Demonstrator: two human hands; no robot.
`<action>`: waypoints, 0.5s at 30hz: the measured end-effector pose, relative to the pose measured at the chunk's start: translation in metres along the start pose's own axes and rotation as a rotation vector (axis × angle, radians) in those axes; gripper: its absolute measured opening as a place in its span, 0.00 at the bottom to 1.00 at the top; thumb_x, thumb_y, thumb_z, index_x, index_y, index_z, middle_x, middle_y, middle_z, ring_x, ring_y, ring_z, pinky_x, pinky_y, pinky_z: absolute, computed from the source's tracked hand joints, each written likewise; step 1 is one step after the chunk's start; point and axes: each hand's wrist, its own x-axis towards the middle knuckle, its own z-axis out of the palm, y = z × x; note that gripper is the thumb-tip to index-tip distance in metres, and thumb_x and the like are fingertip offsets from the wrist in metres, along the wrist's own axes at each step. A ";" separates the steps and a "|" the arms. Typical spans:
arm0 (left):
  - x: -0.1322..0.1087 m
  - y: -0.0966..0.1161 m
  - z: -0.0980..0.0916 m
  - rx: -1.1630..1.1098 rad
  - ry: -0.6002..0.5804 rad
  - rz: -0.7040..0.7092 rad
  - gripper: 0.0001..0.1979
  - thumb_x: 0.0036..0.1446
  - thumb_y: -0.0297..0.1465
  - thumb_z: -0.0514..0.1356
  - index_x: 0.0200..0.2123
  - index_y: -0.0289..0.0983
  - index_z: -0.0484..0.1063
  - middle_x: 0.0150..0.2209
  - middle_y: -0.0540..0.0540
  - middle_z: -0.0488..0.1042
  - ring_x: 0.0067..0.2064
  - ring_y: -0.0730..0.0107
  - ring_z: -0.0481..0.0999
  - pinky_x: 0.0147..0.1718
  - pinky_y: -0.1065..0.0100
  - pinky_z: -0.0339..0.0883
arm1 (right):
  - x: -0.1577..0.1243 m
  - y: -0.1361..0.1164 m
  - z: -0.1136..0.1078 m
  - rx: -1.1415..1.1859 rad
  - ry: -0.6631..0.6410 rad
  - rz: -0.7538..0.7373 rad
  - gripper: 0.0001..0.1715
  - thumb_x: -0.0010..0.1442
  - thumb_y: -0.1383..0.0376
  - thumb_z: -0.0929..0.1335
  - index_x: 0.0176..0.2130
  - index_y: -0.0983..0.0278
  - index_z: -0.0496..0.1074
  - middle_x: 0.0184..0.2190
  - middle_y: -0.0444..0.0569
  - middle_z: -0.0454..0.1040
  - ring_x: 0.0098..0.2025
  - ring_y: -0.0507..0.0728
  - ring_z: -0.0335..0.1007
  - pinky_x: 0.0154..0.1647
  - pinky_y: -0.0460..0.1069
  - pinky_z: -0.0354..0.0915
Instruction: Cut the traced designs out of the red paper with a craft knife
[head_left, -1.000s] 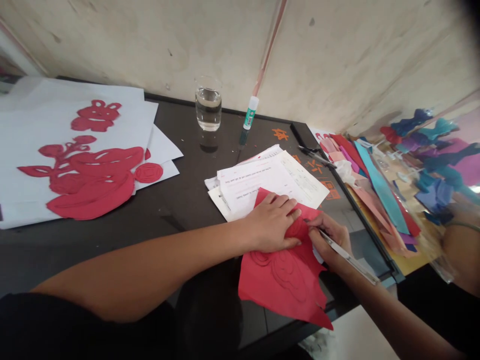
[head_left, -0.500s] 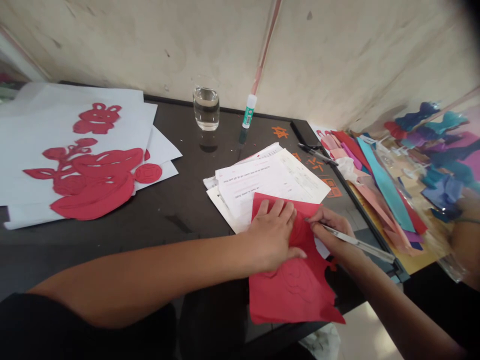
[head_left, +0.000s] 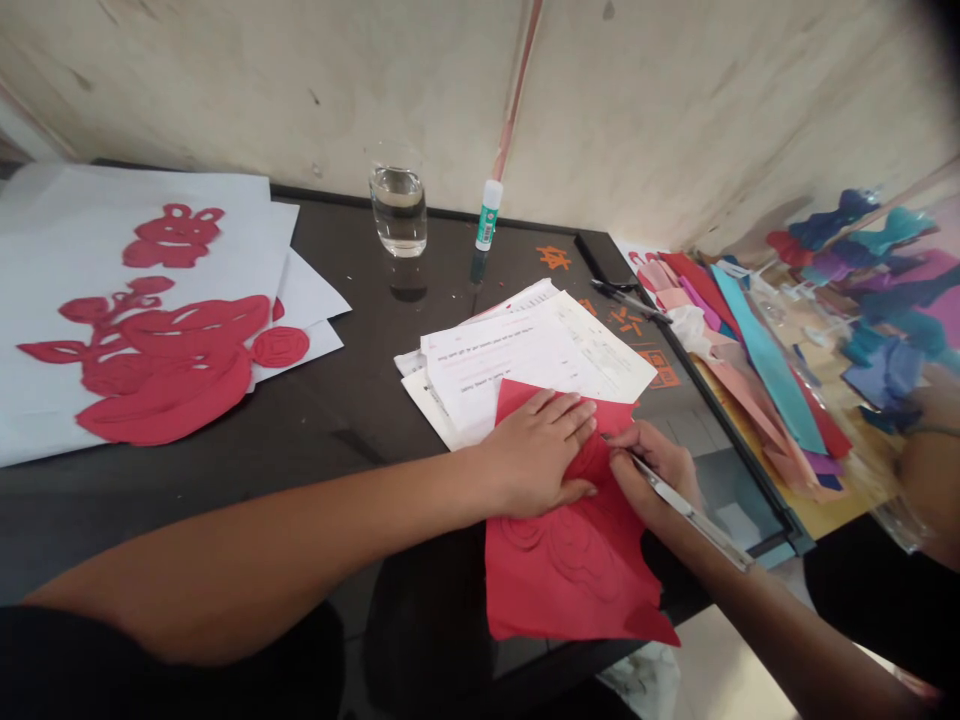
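Note:
A sheet of red paper with outlined shapes lies partly over a stack of printed white papers and reaches toward the table's front edge. My left hand rests flat on the upper part of the red sheet, fingers stretched out. In my right hand is a craft knife, pinched near its blade. Its tip meets the red paper just right of my left fingers, and its long pale handle slants back over my right wrist. The exact cut under the tip is too small to make out.
Red paper cutouts lie on white sheets at the left. A glass of water and a glue stick stand near the wall. Orange cut-paper pieces, a pen and coloured paper strips are to the right, beside another person's arm.
My right hand has drawn the craft knife slightly left and turned its handle more downward. My left hand stays flat on the red paper. The whole view has shifted a little.

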 end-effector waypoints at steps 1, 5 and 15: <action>0.000 0.001 0.000 -0.001 -0.001 -0.001 0.38 0.65 0.50 0.51 0.67 0.29 0.54 0.70 0.38 0.49 0.71 0.54 0.44 0.68 0.55 0.36 | -0.001 0.000 0.000 0.000 -0.004 -0.009 0.04 0.54 0.70 0.65 0.30 0.62 0.69 0.18 0.41 0.66 0.20 0.50 0.58 0.21 0.46 0.54; -0.001 0.003 -0.002 -0.009 -0.021 -0.003 0.38 0.65 0.50 0.50 0.68 0.28 0.52 0.70 0.38 0.47 0.71 0.54 0.43 0.68 0.55 0.35 | -0.002 0.002 -0.001 0.047 -0.007 -0.039 0.04 0.54 0.70 0.66 0.30 0.61 0.69 0.18 0.39 0.65 0.18 0.49 0.56 0.19 0.45 0.53; -0.003 0.002 0.000 0.027 -0.012 -0.005 0.37 0.66 0.50 0.48 0.67 0.29 0.53 0.70 0.40 0.47 0.71 0.55 0.44 0.68 0.54 0.35 | -0.005 0.008 -0.005 0.066 -0.082 -0.046 0.04 0.55 0.70 0.66 0.30 0.62 0.69 0.19 0.40 0.67 0.19 0.49 0.58 0.20 0.45 0.53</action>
